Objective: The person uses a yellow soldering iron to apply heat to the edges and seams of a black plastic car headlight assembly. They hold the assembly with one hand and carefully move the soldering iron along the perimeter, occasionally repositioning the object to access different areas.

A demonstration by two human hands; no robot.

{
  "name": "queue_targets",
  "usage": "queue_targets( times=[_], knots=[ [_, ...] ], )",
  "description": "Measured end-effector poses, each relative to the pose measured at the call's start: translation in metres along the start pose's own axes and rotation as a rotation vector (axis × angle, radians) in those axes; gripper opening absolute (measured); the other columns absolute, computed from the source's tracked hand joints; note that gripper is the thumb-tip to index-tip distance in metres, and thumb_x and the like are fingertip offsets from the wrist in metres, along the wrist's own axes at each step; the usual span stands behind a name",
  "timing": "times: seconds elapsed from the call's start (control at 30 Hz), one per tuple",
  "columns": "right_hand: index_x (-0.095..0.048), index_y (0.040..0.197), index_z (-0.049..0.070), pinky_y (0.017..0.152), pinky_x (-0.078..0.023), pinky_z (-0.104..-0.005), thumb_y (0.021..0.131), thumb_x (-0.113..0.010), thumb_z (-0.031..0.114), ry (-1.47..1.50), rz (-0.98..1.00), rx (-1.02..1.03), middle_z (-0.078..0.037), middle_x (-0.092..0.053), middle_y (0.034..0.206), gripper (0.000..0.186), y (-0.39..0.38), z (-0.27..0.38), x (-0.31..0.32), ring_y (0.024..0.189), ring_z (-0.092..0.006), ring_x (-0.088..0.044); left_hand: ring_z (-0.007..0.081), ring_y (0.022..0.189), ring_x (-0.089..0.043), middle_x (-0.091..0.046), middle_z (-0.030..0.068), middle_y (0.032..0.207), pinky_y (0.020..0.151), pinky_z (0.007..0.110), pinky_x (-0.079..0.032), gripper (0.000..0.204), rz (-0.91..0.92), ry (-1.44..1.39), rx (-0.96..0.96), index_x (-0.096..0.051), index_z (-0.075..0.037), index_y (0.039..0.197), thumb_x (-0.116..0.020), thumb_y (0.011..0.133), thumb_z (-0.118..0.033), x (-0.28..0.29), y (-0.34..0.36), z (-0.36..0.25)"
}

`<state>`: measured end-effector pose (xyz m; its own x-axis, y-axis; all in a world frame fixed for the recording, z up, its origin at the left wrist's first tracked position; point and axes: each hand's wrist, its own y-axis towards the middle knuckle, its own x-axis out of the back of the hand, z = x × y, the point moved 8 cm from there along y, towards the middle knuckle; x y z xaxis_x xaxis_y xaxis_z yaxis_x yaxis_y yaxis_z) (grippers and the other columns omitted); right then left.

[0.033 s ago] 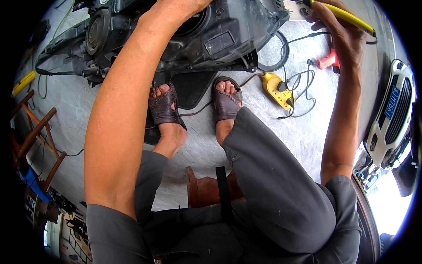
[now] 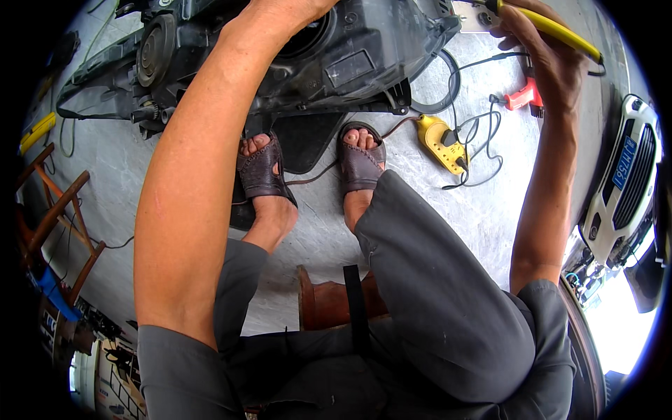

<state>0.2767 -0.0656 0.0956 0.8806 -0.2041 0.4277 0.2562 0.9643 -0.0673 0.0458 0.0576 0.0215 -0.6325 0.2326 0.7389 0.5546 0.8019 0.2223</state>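
the person sits low on a reddish stool (image 2: 329,301), knees wide, so the big black headlamp housing (image 2: 336,56) can lie on the concrete floor (image 2: 483,210) just past the sandalled feet (image 2: 360,164), close enough to reach without leaning far. the left hand (image 2: 287,8) stretches straight out over the housing and seems to bear on its upper part, probably to keep it from shifting; the fingers run out of the top of the view, so i cannot tell whether they are spread or gripping. the right hand (image 2: 539,49) is raised at the upper right, fingers curled tight around a slim yellow tool (image 2: 553,28) with a black cord trailing from its far end; it is held like a pen, tip toward the housing's right corner, which suits fine work there. on the floor between the right foot and that hand lie a yellow plug block (image 2: 439,140) with black leads tangled about it and a red clamp (image 2: 523,96), all kept within an arm's sweep. a white car's front (image 2: 623,189) stands at the right edge, wooden frames (image 2: 56,217) at the left.
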Motion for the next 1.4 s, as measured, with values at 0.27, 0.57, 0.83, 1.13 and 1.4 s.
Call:
queue_targets(
  times=[0.27, 0.57, 0.83, 1.13, 1.4],
  knots=[
    [-0.069, 0.115, -0.001, 0.061, -0.059, -0.0247, 0.095, -0.077, 0.013, 0.022, -0.092, 0.132, -0.008, -0.074, 0.089, 0.025, -0.019, 0.008, 0.001, 0.071, -0.0144, -0.072, 0.0504, 0.087, -0.067, -0.067, 0.0329, 0.088, 0.076, 0.056, -0.054, 0.025, 0.002, 0.004, 0.034, -0.064, 0.002, 0.096, -0.056, 0.097, -0.022, 0.001, 0.001, -0.001],
    [-0.069, 0.116, -0.001, 0.062, -0.062, -0.0312, 0.094, -0.077, 0.017, 0.190, -0.030, -0.035, -0.009, -0.073, 0.088, 0.030, 0.000, -0.047, 0.004, 0.073, -0.0195, -0.074, 0.0500, 0.087, -0.067, -0.066, 0.0326, 0.087, 0.076, 0.056, -0.054, 0.023, -0.015, -0.006, 0.003, -0.064, 0.002, 0.096, -0.057, 0.096, -0.021, 0.003, -0.003, 0.000],
    [-0.067, 0.117, -0.001, 0.065, -0.063, -0.0327, 0.092, -0.080, 0.024, 0.260, 0.072, -0.053, -0.009, -0.072, 0.087, 0.038, 0.018, -0.061, 0.006, 0.074, -0.0207, -0.074, 0.0493, 0.088, -0.067, -0.067, 0.0314, 0.087, 0.077, 0.055, -0.054, 0.022, -0.001, -0.038, 0.008, -0.062, 0.001, 0.098, -0.057, 0.096, -0.020, 0.008, -0.005, -0.008],
    [-0.066, 0.117, -0.001, 0.066, -0.063, -0.0330, 0.093, -0.079, 0.023, 0.324, 0.069, -0.037, -0.010, -0.072, 0.085, 0.037, 0.016, -0.063, 0.005, 0.075, -0.0208, -0.074, 0.0492, 0.088, -0.067, -0.066, 0.0310, 0.086, 0.076, 0.054, -0.053, 0.022, 0.001, -0.038, -0.009, -0.062, 0.001, 0.098, -0.057, 0.096, -0.020, 0.006, -0.003, -0.007],
    [-0.066, 0.116, -0.001, 0.064, -0.062, -0.0323, 0.093, -0.079, 0.023, 0.329, 0.103, -0.010, -0.009, -0.071, 0.082, 0.036, 0.023, -0.061, 0.005, 0.073, -0.0206, -0.074, 0.0486, 0.085, -0.067, -0.066, 0.0304, 0.085, 0.074, 0.054, -0.053, 0.020, -0.022, -0.024, -0.061, -0.061, 0.002, 0.096, -0.057, 0.095, -0.018, 0.006, -0.003, -0.007]
  ],
)
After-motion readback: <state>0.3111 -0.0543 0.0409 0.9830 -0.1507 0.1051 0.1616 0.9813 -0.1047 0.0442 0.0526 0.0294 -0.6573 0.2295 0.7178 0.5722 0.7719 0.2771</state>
